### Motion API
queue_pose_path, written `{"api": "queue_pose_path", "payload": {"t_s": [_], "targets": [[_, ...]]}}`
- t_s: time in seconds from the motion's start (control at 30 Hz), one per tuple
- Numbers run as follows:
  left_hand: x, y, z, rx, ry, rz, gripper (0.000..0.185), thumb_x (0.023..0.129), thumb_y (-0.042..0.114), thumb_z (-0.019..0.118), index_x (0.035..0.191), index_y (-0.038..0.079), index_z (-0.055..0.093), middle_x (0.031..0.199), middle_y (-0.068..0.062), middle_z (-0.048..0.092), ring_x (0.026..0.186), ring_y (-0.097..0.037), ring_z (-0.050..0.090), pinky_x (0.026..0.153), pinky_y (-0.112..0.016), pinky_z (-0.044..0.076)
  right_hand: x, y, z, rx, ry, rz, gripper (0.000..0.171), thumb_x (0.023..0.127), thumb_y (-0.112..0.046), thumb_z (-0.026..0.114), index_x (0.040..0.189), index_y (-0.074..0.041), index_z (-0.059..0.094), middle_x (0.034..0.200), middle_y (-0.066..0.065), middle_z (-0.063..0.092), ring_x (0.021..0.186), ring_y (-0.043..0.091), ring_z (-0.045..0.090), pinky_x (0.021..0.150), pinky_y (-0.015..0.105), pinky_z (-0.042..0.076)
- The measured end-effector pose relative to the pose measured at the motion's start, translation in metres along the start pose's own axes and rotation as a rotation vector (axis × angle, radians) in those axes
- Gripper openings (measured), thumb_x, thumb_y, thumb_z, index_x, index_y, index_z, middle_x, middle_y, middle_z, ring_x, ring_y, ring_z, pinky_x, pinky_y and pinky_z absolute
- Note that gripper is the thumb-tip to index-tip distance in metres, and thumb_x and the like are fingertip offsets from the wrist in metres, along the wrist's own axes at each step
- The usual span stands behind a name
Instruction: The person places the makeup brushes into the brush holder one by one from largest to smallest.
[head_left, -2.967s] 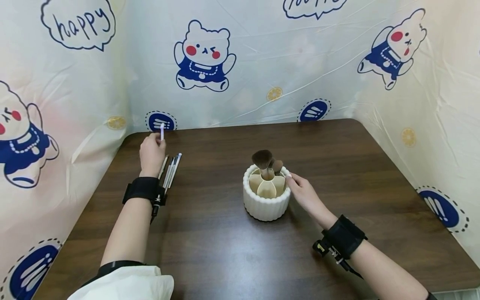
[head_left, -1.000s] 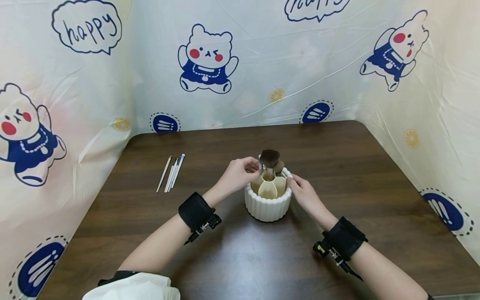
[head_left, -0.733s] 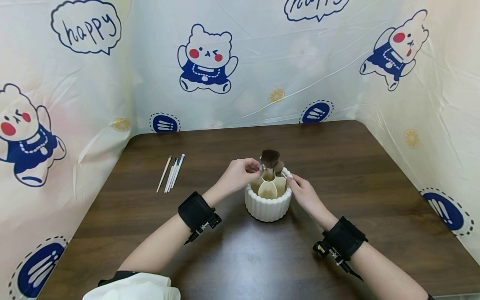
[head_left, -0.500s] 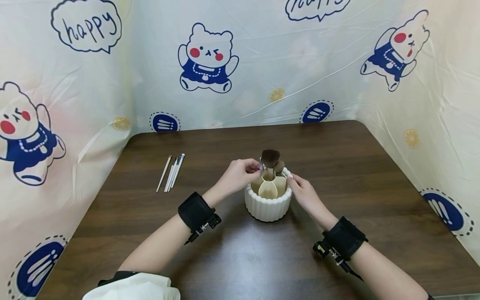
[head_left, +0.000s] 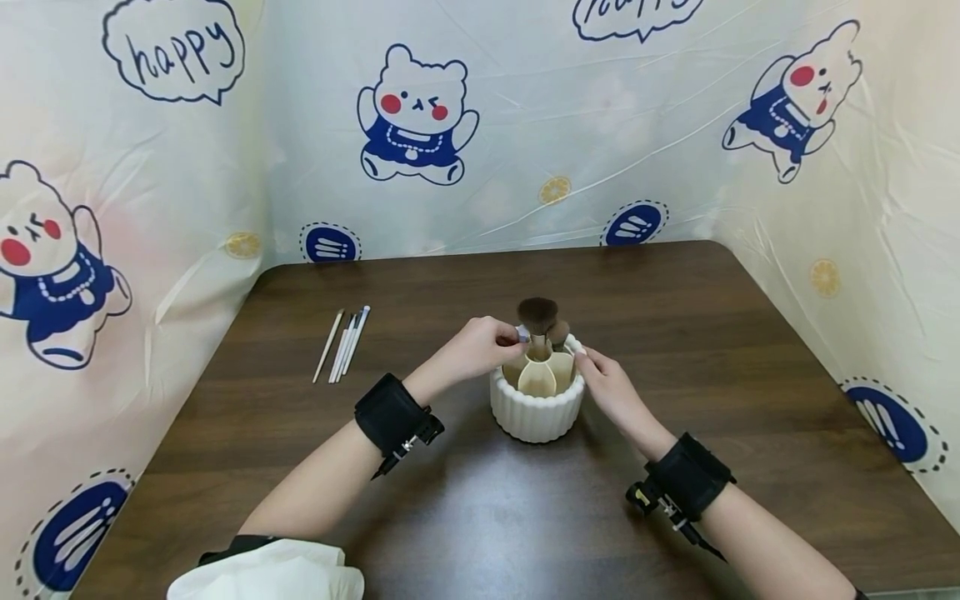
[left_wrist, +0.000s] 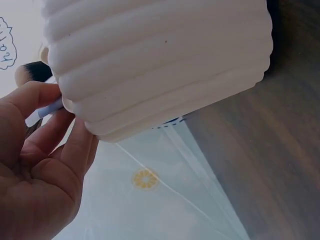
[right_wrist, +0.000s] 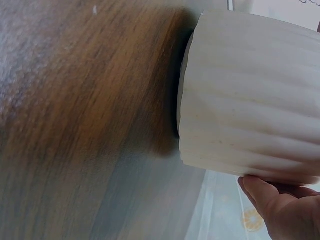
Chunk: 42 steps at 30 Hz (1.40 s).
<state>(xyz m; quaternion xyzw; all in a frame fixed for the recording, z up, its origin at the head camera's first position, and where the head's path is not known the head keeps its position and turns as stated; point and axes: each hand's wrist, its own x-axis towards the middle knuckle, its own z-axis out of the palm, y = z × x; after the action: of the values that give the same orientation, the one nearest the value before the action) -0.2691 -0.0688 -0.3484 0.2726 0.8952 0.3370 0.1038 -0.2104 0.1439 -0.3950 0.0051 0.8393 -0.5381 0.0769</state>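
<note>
A white ribbed brush holder (head_left: 536, 417) with cream dividers stands upright on the table. From it rise a large dark-bristled makeup brush (head_left: 537, 315) and a smaller brown one (head_left: 558, 333). At the holder's left rim, my left hand (head_left: 476, 348) pinches a slim makeup brush (left_wrist: 50, 108) with a lavender part between thumb and fingers; its lower end is hidden by the holder. My right hand (head_left: 611, 387) grips the holder's right side near the rim. In the right wrist view, the thumb (right_wrist: 260, 190) presses along the ribbed wall.
Several slim brushes (head_left: 348, 346) lie side by side on the brown wooden table (head_left: 675, 317), left of the holder, with one thin brush (head_left: 327, 346) slightly apart. A printed curtain (head_left: 495, 108) hangs behind the table and along its sides.
My left hand has carried the slim brush from the table's far left to the holder's left rim, and the brush has sunk slightly. My right hand stays on the holder.
</note>
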Motion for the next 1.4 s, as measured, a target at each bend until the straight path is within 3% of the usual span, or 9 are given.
{"api": "queue_pose_path", "payload": {"t_s": [0.13, 0.4, 0.57, 0.7, 0.8, 1.03, 1.23, 1.33, 1.4], "targets": [[0.000, 0.001, -0.001, 0.018, -0.016, -0.005, 0.024, 0.091, 0.021, 0.058, 0.070, 0.012, 0.064, 0.057, 0.008, 0.041, 0.052, -0.006, 0.034, 0.051, -0.019, 0.027, 0.000, 0.001, 0.000, 0.002, -0.003, 0.000, 0.064, 0.102, -0.042, 0.032, 0.145, 0.005, 0.032, 0.150, 0.024, 0.035, 0.141, 0.037, 0.030, 0.115, 0.050, 0.028], [0.000, 0.005, -0.003, 0.063, -0.009, -0.002, 0.038, 0.092, 0.021, 0.059, 0.056, 0.014, 0.051, 0.062, 0.006, 0.041, 0.053, -0.008, 0.033, 0.051, -0.019, 0.025, -0.001, 0.000, -0.001, -0.001, -0.002, -0.006, 0.063, 0.102, -0.040, 0.032, 0.145, 0.006, 0.032, 0.150, 0.025, 0.035, 0.141, 0.037, 0.030, 0.115, 0.050, 0.029], [-0.001, 0.007, -0.004, 0.144, 0.008, 0.106, 0.036, 0.093, 0.019, 0.060, 0.060, 0.006, 0.065, 0.067, 0.001, 0.054, 0.069, -0.011, 0.047, 0.060, -0.018, 0.032, 0.000, 0.001, -0.002, 0.029, -0.019, 0.016, 0.059, 0.103, -0.036, 0.031, 0.146, 0.004, 0.031, 0.151, 0.023, 0.034, 0.142, 0.035, 0.029, 0.116, 0.049, 0.027], [0.000, 0.004, -0.003, 0.124, -0.013, 0.153, 0.038, 0.095, 0.017, 0.058, 0.060, 0.001, 0.064, 0.053, 0.005, 0.037, 0.055, -0.009, 0.037, 0.052, -0.017, 0.026, 0.001, 0.001, -0.003, 0.026, -0.022, 0.028, 0.057, 0.104, -0.034, 0.031, 0.146, 0.004, 0.030, 0.152, 0.022, 0.033, 0.143, 0.034, 0.028, 0.116, 0.048, 0.026], [0.001, 0.002, -0.003, 0.083, -0.033, 0.148, 0.040, 0.096, 0.016, 0.057, 0.058, 0.002, 0.060, 0.053, 0.008, 0.029, 0.048, -0.006, 0.028, 0.049, -0.017, 0.023, 0.000, 0.000, -0.003, 0.018, -0.017, 0.024, 0.056, 0.104, -0.033, 0.031, 0.146, 0.004, 0.030, 0.152, 0.022, 0.033, 0.143, 0.034, 0.028, 0.117, 0.048, 0.026], [0.000, -0.003, -0.004, 0.061, -0.038, 0.109, 0.035, 0.095, 0.021, 0.057, 0.065, 0.004, 0.065, 0.062, 0.004, 0.043, 0.065, -0.011, 0.041, 0.059, -0.019, 0.031, -0.001, 0.000, -0.002, 0.014, -0.009, 0.016, 0.055, 0.104, -0.033, 0.031, 0.146, 0.003, 0.032, 0.150, 0.022, 0.035, 0.142, 0.034, 0.030, 0.116, 0.049, 0.027], [-0.002, -0.008, -0.007, 0.025, -0.045, 0.069, 0.025, 0.092, 0.026, 0.063, 0.073, 0.010, 0.069, 0.063, 0.005, 0.041, 0.058, -0.009, 0.036, 0.056, -0.020, 0.029, -0.002, -0.001, -0.002, 0.016, -0.013, 0.013, 0.055, 0.104, -0.032, 0.030, 0.146, 0.004, 0.032, 0.150, 0.023, 0.035, 0.142, 0.035, 0.030, 0.116, 0.049, 0.027], [-0.006, -0.011, -0.013, 0.017, -0.029, 0.018, 0.018, 0.089, 0.029, 0.067, 0.087, 0.012, 0.073, 0.080, 0.000, 0.053, 0.074, -0.011, 0.048, 0.064, -0.021, 0.038, -0.002, 0.000, -0.002, 0.007, -0.008, 0.009, 0.055, 0.104, -0.031, 0.031, 0.146, 0.004, 0.032, 0.150, 0.023, 0.035, 0.142, 0.035, 0.030, 0.116, 0.049, 0.027], [-0.009, -0.014, -0.020, 0.032, -0.019, -0.007, 0.023, 0.088, 0.030, 0.067, 0.099, 0.011, 0.073, 0.096, -0.005, 0.060, 0.089, -0.016, 0.056, 0.074, -0.025, 0.046, -0.001, 0.000, -0.002, 0.004, -0.004, 0.007, 0.055, 0.104, -0.031, 0.031, 0.145, 0.005, 0.032, 0.150, 0.023, 0.035, 0.142, 0.035, 0.030, 0.116, 0.048, 0.027]]}}
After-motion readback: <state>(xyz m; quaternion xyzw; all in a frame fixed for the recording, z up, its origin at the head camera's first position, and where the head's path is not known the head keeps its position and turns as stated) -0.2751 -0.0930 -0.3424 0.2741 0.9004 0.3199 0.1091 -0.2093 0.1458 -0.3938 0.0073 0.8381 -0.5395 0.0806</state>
